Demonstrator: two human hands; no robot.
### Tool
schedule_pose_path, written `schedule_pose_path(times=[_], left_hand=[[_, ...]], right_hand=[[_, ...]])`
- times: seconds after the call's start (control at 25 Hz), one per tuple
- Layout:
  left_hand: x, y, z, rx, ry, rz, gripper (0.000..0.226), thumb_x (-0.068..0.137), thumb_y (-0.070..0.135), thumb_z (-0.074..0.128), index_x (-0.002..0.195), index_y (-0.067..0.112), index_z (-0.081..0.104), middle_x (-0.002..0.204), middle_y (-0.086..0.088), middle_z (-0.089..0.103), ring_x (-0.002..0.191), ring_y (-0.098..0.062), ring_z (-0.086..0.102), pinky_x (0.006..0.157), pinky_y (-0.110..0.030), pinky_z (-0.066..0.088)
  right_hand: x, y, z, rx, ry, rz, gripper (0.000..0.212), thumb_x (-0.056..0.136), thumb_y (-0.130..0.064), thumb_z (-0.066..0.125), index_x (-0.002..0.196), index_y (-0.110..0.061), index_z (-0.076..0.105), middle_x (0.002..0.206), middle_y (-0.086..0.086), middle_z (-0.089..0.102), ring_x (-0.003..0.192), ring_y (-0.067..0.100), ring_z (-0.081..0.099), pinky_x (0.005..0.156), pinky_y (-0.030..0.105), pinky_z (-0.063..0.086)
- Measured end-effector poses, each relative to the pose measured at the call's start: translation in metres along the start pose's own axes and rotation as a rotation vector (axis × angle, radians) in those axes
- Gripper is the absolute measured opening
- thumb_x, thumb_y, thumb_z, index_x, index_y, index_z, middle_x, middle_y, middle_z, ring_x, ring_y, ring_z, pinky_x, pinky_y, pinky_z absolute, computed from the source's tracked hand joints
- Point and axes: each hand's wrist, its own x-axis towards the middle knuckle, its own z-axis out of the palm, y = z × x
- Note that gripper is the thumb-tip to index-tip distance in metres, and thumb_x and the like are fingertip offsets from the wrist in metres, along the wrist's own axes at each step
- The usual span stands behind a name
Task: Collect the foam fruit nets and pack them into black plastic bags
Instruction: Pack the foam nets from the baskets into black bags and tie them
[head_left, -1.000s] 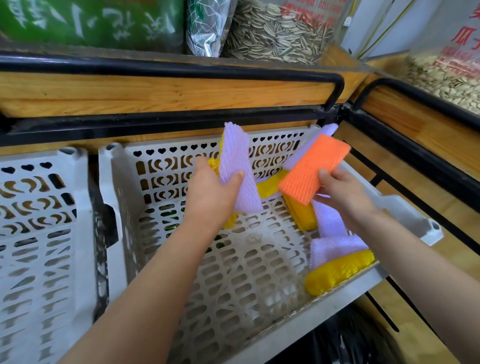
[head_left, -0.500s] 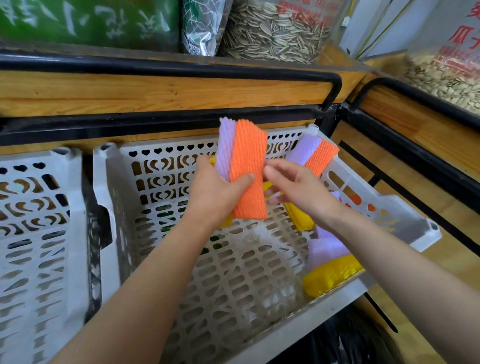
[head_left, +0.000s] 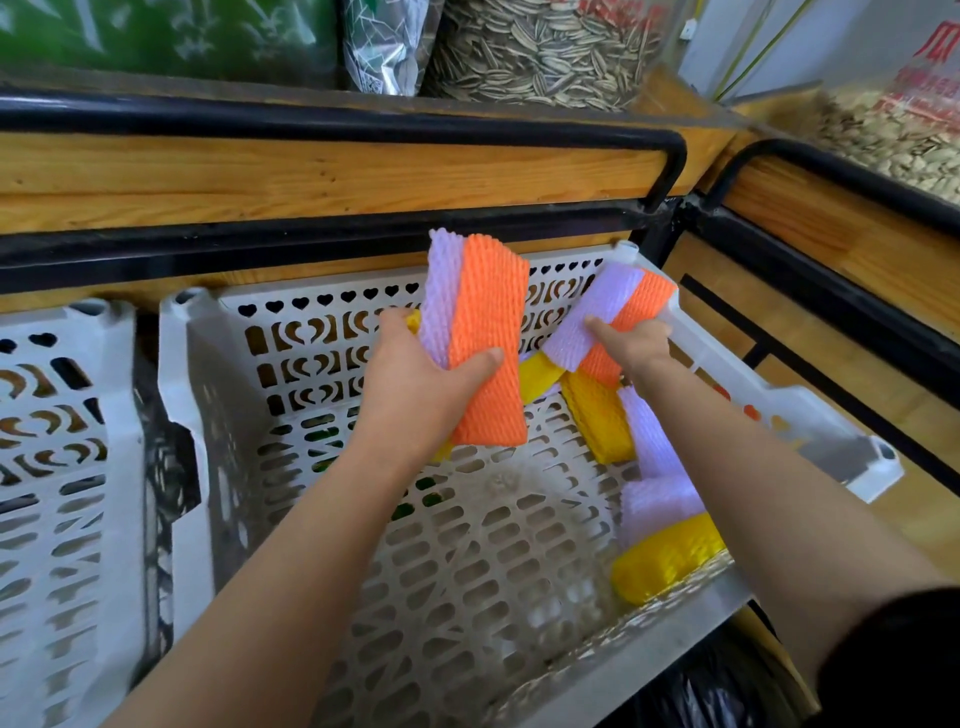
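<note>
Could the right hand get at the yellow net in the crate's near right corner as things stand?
Probably yes: the yellow net lies uncovered, with nothing between it and the arm above. But the right hand now grips the purple and orange nets.

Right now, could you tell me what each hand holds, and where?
Left hand grips an orange-fronted net stack mid-length; right hand grips purple and orange nets low down.

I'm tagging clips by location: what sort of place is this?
Probably a grocery shop's display aisle: clear bags of striped sunflower seeds on a wooden shelf with black metal rails, white perforated plastic crates below holding coloured foam fruit nets.
</note>
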Motion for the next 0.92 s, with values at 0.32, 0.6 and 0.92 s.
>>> schedule_pose_path(times=[0.32, 0.6, 0.92], left_hand=[[0.004, -0.006, -0.004, 0.073, 0.124, -0.007, 0.066, 0.084, 0.034, 0.068, 0.132, 0.013, 0.027, 0.118, -0.001, 0.045, 0.102, -0.019, 0.051, 0.074, -0.031, 0.047], [-0.008, 0.001, 0.005, 0.123, 0.098, 0.09, 0.07, 0.083, 0.041, 0.066, 0.133, 0.01, 0.027, 0.13, -0.008, 0.045, 0.115, -0.024, 0.051, 0.089, -0.04, 0.048], [-0.065, 0.031, 0.001, -0.076, -0.003, 0.167, 0.056, 0.082, 0.048, 0.062, 0.121, 0.023, 0.031, 0.128, -0.006, 0.046, 0.114, -0.021, 0.053, 0.093, -0.05, 0.049]], right_hand=[[-0.028, -0.009, 0.004, -0.083, -0.001, -0.292, 0.043, 0.09, -0.024, 0.057, 0.122, 0.002, 0.044, 0.113, 0.019, 0.057, 0.103, 0.033, 0.059, 0.087, 0.05, 0.051], [-0.13, -0.027, -0.032, 0.008, -0.201, -0.647, 0.038, 0.09, -0.029, 0.06, 0.119, -0.008, 0.049, 0.097, -0.004, 0.059, 0.088, 0.01, 0.059, 0.076, 0.026, 0.051], [-0.196, -0.036, -0.074, 0.002, -0.149, -0.804, 0.027, 0.087, -0.025, 0.064, 0.108, -0.017, 0.049, 0.082, -0.019, 0.053, 0.064, -0.01, 0.053, 0.057, 0.008, 0.041]])
